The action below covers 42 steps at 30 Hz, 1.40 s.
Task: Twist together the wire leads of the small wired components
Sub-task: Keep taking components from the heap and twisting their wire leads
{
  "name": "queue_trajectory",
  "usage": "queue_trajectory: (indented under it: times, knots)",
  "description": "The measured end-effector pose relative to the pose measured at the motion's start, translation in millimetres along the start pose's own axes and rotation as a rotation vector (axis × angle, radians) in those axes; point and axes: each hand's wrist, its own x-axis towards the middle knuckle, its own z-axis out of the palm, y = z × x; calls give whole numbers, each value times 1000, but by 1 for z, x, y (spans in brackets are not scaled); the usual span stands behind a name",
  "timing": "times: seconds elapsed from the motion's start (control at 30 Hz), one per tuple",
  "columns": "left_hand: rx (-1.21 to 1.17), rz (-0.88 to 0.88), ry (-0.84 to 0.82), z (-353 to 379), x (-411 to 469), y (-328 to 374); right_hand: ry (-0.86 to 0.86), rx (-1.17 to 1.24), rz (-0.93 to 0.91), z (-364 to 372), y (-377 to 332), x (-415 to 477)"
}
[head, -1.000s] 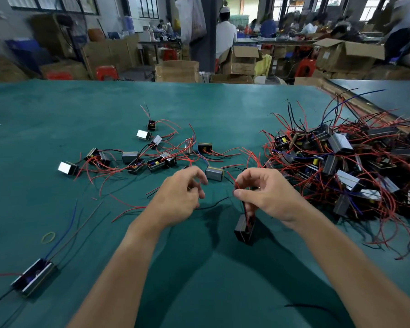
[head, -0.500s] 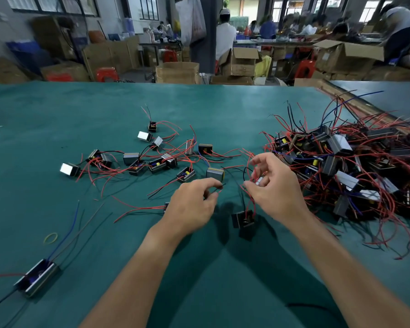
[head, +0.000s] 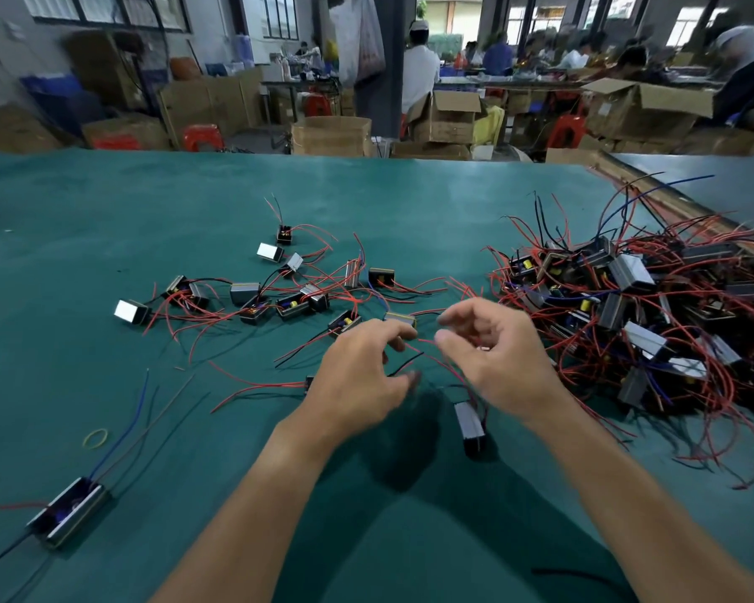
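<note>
Curling just above the component (head: 469,422), right hand (head: 499,363) and left hand (head: 360,378) flank its red leads (head: 427,342) (grip clamped? cannot tell)

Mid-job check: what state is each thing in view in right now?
left hand: fingers curled, blurred, grip unclear
right hand: curled above red leads, grip unclear
red leads: strung between the hands
small component: under right hand, leads running up
pile of components: tangled, at right
scattered components: spread out, leads splayed
rubber band: lying flat

Just my two bare hands here, left hand (head: 358,378) and right hand (head: 499,363). Forearms (head: 253,493) are bare too, as far up as you can see.
</note>
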Motion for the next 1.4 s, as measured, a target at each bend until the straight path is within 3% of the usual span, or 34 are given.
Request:
queue_trajectory:
  times: [0.13,0.27,0.37,0.5,0.6,0.7,0.8,0.87,0.97,1.1,1.27,1.4]
  knots:
    - [45,1,-35,7,-1,-7,-64,393,24,-27,-12,3]
    - [-39,-54,11,8,0,-6,-468,675,79,-51,-12,6]
    - [-88,-99,18,5,1,-5,-765,582,163,-54,-12,4]
    - [-123,-125,3,3,2,-5,-960,282,161,-51,-16,-1]
    - [-155,-128,-6,3,1,-2,-1138,219,240,-48,-21,-5]
    - [-196,-118,6,0,1,1,-1184,144,273,-48,-25,-5]
    - [-270,-137,-11,-2,1,3,-1103,111,245,-49,-22,-5]
    - [-336,-177,-40,-3,2,6,-907,135,259,-43,-19,-5]
    - [-480,-239,-111,-6,2,13,-596,358,386,-27,-19,-2]
    - [-674,-330,-148,-12,2,23,-400,565,400,-21,-19,1]
    - [-819,-330,-190,-15,1,23,-39,310,223,-7,-8,2]
    - [-899,-283,-160,-12,-1,21,24,88,90,-3,-3,1]
